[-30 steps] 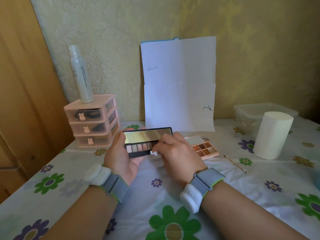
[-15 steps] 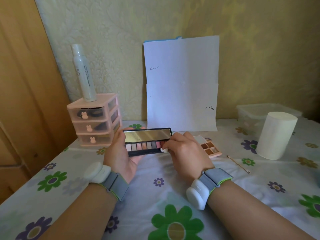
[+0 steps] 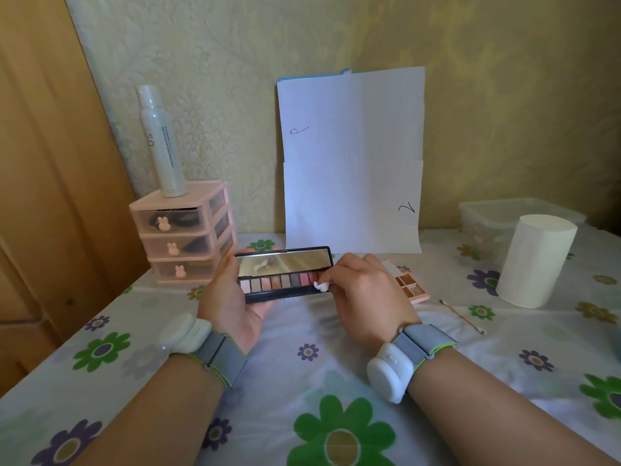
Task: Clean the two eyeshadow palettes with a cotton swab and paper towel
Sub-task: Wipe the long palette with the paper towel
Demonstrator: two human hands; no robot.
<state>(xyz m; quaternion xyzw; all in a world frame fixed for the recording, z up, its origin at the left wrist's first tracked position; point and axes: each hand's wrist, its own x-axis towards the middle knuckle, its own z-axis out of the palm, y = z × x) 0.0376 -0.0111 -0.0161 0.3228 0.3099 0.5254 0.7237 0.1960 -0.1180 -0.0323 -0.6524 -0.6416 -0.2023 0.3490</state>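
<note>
My left hand (image 3: 232, 301) grips an open black eyeshadow palette (image 3: 279, 285) with a mirror lid and a row of several pink and brown pans, held just above the table. My right hand (image 3: 366, 294) pinches a small white wad of paper towel (image 3: 321, 286) and presses it on the pans at the palette's right end. A second, pink palette (image 3: 411, 287) lies open on the cloth just right of that hand, partly hidden by it. A cotton swab (image 3: 462, 316) lies further right.
A paper towel roll (image 3: 534, 260) stands at the right, with a clear plastic box (image 3: 504, 213) behind it. A pink drawer unit (image 3: 181, 233) with a white spray bottle (image 3: 161, 139) on top stands at the back left. White sheets (image 3: 351, 159) lean on the wall.
My right hand has slid the white wad rightwards along the row of pans, from the middle to the right end. My left hand still holds the palette in place.
</note>
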